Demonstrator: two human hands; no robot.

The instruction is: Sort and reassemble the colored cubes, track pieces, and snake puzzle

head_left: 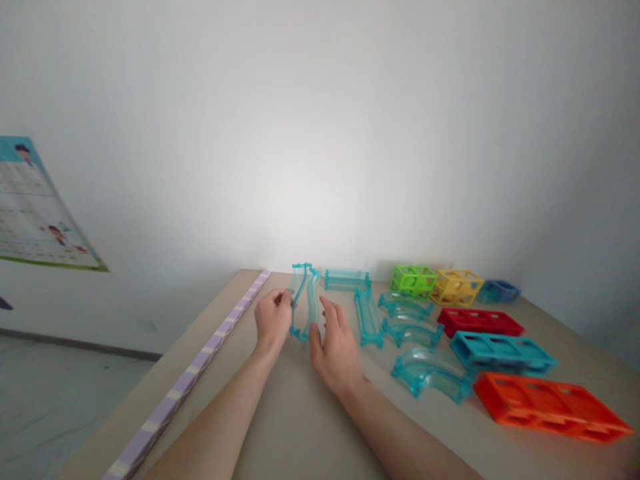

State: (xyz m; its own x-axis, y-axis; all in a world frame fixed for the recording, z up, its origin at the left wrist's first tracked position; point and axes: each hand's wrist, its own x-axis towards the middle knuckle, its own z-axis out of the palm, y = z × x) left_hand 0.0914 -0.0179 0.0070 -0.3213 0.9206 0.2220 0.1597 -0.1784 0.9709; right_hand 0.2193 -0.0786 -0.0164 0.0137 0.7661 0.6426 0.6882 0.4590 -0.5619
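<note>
In the head view, my left hand [274, 317] pinches the left edge of a clear teal track piece [300, 287]. That piece is tilted up off the table. A curved clear teal strip [313, 297] shows just to its right; whether the two are one piece or two I cannot tell. My right hand [336, 347] is close to the strip's right side, with its fingers apart and nothing visibly held. To the right of that hand lies a straight teal track piece [369, 317], and another [347, 279] lies crosswise at the back.
Several curved teal tracks [430, 370] lie right of my hands. Farther right are orange [550, 407], teal [503, 352] and red [480, 322] block frames. Green [413, 281] and yellow [457, 287] cube frames stand near the wall [320, 133]. Purple striped trim [200, 363] runs along the table's left edge.
</note>
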